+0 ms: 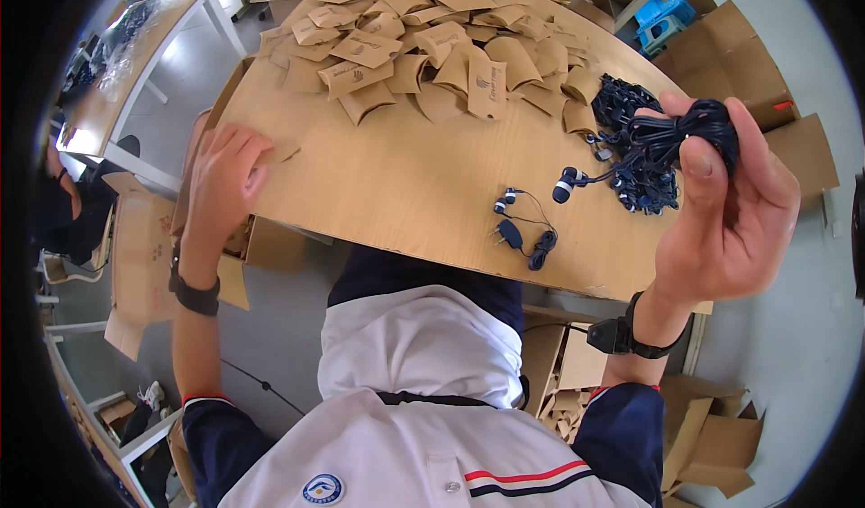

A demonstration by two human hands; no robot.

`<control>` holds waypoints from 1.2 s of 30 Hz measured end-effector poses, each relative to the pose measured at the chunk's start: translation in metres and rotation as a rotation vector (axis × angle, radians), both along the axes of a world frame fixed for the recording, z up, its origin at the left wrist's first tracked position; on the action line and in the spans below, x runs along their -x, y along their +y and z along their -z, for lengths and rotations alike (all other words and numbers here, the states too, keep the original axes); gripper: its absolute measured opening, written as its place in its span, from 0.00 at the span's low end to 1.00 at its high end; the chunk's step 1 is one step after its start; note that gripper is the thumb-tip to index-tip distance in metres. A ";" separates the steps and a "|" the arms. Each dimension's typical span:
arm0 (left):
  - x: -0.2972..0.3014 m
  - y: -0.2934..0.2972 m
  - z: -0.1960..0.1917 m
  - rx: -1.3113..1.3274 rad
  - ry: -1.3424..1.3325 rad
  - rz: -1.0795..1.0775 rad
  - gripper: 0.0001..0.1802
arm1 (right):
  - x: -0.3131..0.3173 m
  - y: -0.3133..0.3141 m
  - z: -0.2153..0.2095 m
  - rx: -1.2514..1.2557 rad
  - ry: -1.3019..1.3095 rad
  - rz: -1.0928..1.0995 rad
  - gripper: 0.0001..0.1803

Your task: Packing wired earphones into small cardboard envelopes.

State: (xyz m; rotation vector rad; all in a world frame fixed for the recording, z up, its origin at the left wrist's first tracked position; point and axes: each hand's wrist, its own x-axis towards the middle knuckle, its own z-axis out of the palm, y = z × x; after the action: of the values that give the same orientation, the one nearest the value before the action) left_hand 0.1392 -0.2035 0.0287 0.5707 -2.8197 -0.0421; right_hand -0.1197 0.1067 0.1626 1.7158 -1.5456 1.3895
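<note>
My right hand [734,215], raised over the table's right side, pinches a coiled bundle of black earphones [685,134] between thumb and fingers. Black-and-white earbuds [568,184] dangle to the left of that bundle. At the table's left edge is my left hand [225,170], with its fingers curled and smeared by motion; whether it holds anything is hidden. Another set of black earphones [541,248] lies by itself near the front edge, its earbuds and plug spread out. Beneath and behind my right hand sits a heap of black coiled earphones [644,183].
Flat brown pillow boxes [441,44] are piled across the far part of the wooden table [387,192]. An open carton [270,242] stands below the left edge near my left hand. More cartons [730,57] line the right wall. Another person [77,210] sits at far left.
</note>
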 end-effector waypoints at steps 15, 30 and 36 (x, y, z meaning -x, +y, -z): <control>0.129 0.211 -0.034 -1.320 0.596 0.449 0.11 | -0.056 -0.009 -0.010 0.231 0.057 0.068 0.21; 0.115 0.209 -0.037 -1.426 0.628 0.672 0.18 | -0.028 0.013 0.021 -0.109 -0.123 -0.246 0.14; 0.114 0.208 -0.030 -1.974 0.374 0.536 0.19 | -0.033 0.025 0.036 -0.191 -0.349 -0.285 0.15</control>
State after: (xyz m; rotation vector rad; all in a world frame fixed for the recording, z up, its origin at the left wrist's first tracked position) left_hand 0.0252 0.0049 0.0588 -0.0328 -1.5302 -2.6203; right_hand -0.0863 0.1322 0.1264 1.9474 -1.7118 1.8150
